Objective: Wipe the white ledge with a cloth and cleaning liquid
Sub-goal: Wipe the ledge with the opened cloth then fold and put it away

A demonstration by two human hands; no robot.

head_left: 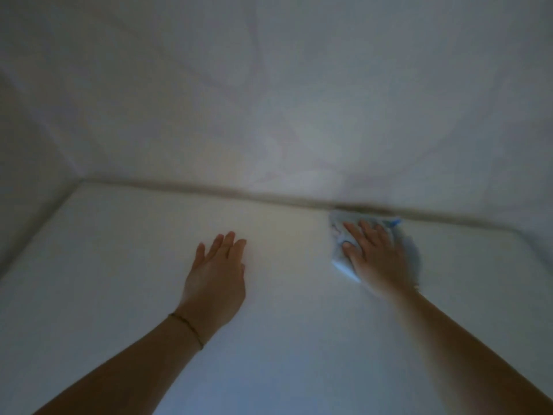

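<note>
The white ledge [143,265] fills the lower half of the head view. A pale cloth with blue marks [339,232] lies flat on it at the right, close to the dark seam along the back wall. My right hand [374,256] presses down on the cloth with straight, spread fingers; it is blurred. My left hand [217,271] rests flat on the bare ledge to the left, fingers straight, holding nothing. A thin bracelet is on the left wrist. No cleaning liquid bottle is in view.
A white wall [269,85] rises behind the ledge, meeting it at a dark seam [209,188]. A side wall [27,175] closes the left end. The light is dim.
</note>
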